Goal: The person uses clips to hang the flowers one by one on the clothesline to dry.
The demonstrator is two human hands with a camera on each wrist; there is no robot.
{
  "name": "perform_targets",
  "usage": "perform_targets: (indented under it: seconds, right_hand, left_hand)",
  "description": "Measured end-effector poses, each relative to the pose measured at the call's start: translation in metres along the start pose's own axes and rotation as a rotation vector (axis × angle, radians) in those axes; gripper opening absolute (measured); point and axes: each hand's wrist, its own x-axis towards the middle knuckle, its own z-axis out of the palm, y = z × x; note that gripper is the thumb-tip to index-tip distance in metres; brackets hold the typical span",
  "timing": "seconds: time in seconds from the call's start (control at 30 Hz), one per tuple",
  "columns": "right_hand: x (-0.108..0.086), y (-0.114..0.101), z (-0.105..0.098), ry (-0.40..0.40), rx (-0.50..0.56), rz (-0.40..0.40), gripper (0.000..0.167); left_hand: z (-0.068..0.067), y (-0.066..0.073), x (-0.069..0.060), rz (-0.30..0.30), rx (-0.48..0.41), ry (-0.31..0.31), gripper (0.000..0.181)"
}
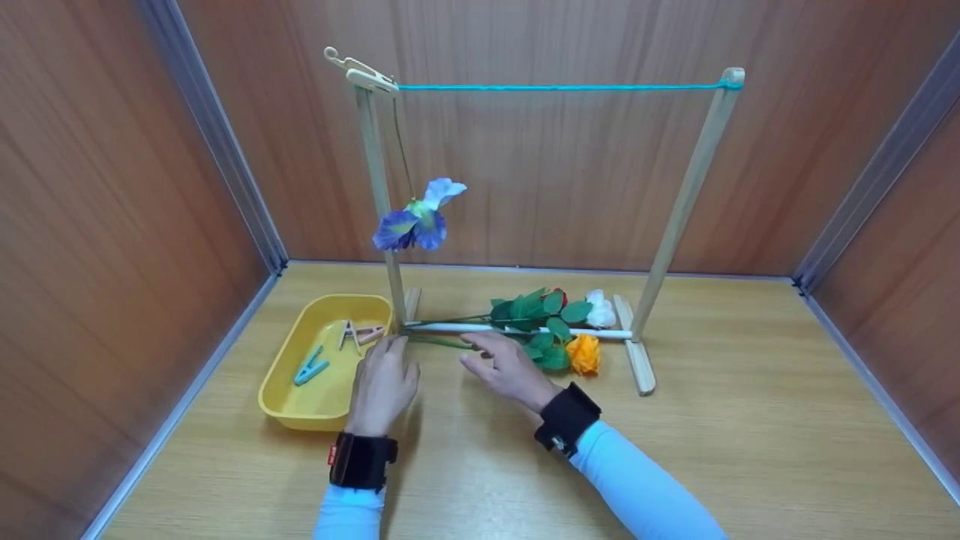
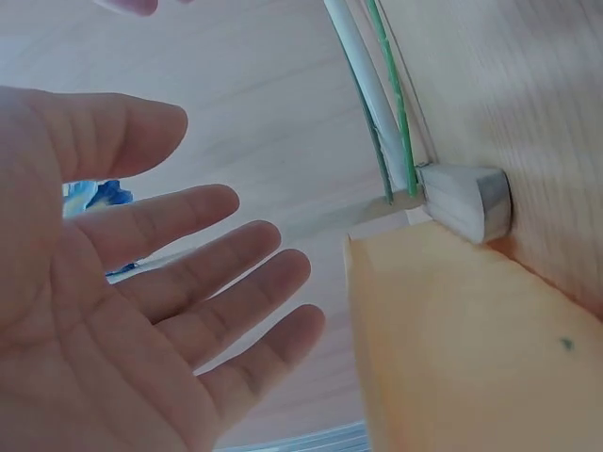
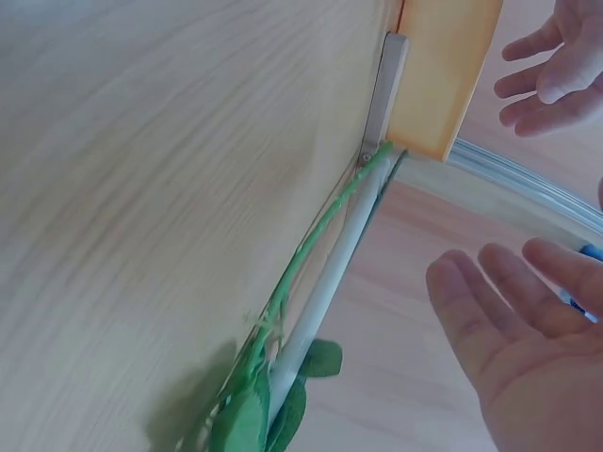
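My left hand [image 1: 383, 384] hovers beside the right rim of the yellow tray [image 1: 274, 375], its fingers spread and holding nothing in the left wrist view. To its right, my right hand [image 1: 511, 369] is over the green stems, apart from them, with loosely extended fingers. An orange flower [image 1: 583, 354] lies on the near side of the stand's white crossbar [image 1: 457, 327]. Beyond the bar are a white flower [image 1: 600, 309] and a red flower, mostly hidden by leaves [image 1: 525, 307]. A blue-purple flower [image 1: 420, 221] hangs head down by its stem from a cream clothespin [image 1: 371, 79].
A wooden stand has a left post [image 1: 375, 157], a right post [image 1: 684, 202] and a turquoise string [image 1: 559, 87] between their tops. Inside the tray lie a blue clothespin [image 1: 310, 367] and pale pinkish clothespins [image 1: 361, 334]. Wood-grain panels [image 1: 525, 165] enclose the table.
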Motion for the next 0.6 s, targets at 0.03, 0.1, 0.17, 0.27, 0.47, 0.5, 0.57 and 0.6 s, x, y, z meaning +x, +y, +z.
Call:
perform_targets:
  seconds: [0.03, 0.1, 0.17, 0.27, 0.47, 0.5, 0.57, 0.6]
  right_hand:
    - [0.002, 0.000, 0.001, -0.003, 0.006, 0.001, 0.039]
    - [0.006, -0.001, 0.004, -0.016, 0.011, 0.004, 0.039]
    - [0.010, -0.002, 0.007, -0.033, 0.011, 0.011, 0.038]
    - [0.016, -0.002, 0.011, -0.059, -0.003, 0.014, 0.035]
    - [0.030, -0.006, 0.018, -0.105, -0.048, 0.024, 0.031]
    - [0.032, -0.007, 0.019, -0.113, -0.056, 0.034, 0.031]
    - [0.035, -0.010, 0.022, -0.121, -0.069, 0.047, 0.030]
    - [0.037, -0.011, 0.023, -0.126, -0.073, 0.051, 0.030]
  left_hand:
    - [0.000, -0.001, 0.000, 0.012, 0.004, 0.009, 0.040]
    - [-0.001, -0.004, -0.001, 0.022, 0.017, 0.012, 0.038]
    - [-0.002, -0.007, -0.002, 0.012, 0.028, 0.007, 0.038]
    - [-0.004, -0.011, -0.002, -0.032, 0.036, -0.026, 0.038]
    - [-0.016, -0.019, 0.001, -0.034, 0.075, -0.045, 0.036]
    - [-0.018, -0.020, 0.002, -0.029, 0.089, -0.048, 0.037]
    - [-0.022, -0.019, 0.003, -0.009, 0.119, -0.054, 0.037]
    - [-0.024, -0.019, 0.004, -0.006, 0.135, -0.060, 0.037]
